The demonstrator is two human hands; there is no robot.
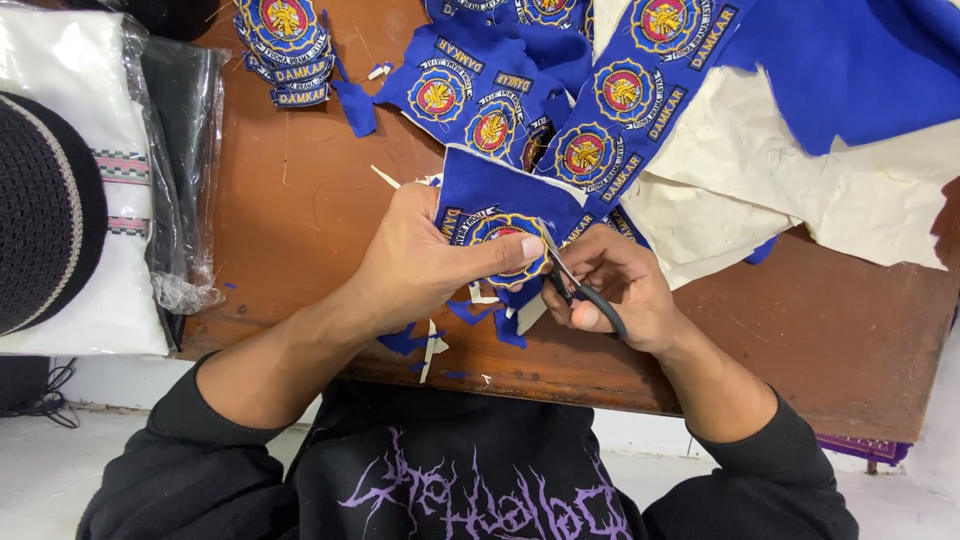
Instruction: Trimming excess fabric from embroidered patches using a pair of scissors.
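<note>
My left hand [430, 262] pinches a piece of blue cloth [495, 200] that carries a round embroidered badge [507, 240] in yellow, red and white. My right hand [620, 285] grips small scissors [585, 292] with black handles, and their blades meet the badge's right edge. Both hands hover over the front edge of a brown wooden table [300, 200]. Blue and white offcuts [430, 340] lie on the table just beneath them.
A strip of uncut badges on blue cloth with white backing [620, 110] spreads across the back right. A stack of cut badges [288, 50] sits at the back left. Plastic-wrapped white and black garments [130, 170] and a black knitted cap [40, 210] lie at the left.
</note>
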